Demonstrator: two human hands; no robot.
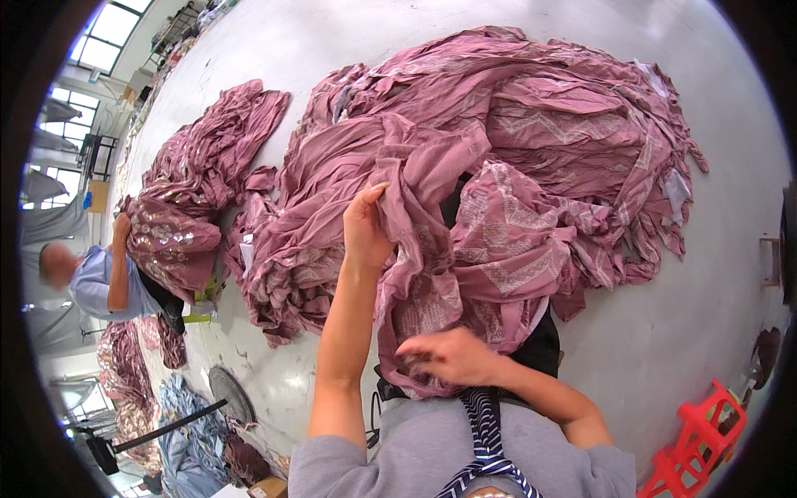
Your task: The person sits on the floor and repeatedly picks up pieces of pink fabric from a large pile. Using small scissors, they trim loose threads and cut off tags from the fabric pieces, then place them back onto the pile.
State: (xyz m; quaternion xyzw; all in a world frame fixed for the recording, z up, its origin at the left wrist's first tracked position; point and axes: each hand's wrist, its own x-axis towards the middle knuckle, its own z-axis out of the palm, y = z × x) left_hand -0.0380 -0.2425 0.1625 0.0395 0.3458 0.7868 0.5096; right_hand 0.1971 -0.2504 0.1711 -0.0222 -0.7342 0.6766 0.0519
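A length of dusty-pink patterned fabric (423, 178) is raised from the big heap and drapes down over my lap. My left hand (368, 228) is closed on its left edge, thumb uppermost. Lower down, my right hand (452, 355) hovers over or lightly touches the cloth lying in my lap. Its fingers point left, stretched out and somewhat smeared by motion, with nothing visible in them. The large pink fabric heap (573, 124), crumpled and printed with pale zigzag patterns, spreads over the floor in front of me.
At the left another person (112, 278) handles a second pink fabric pile (207, 158). A pedestal fan (231, 397) and a light blue fabric pile (187, 440) are at the lower left. Red plastic stools (701, 432) stand at the lower right on the pale floor (664, 349).
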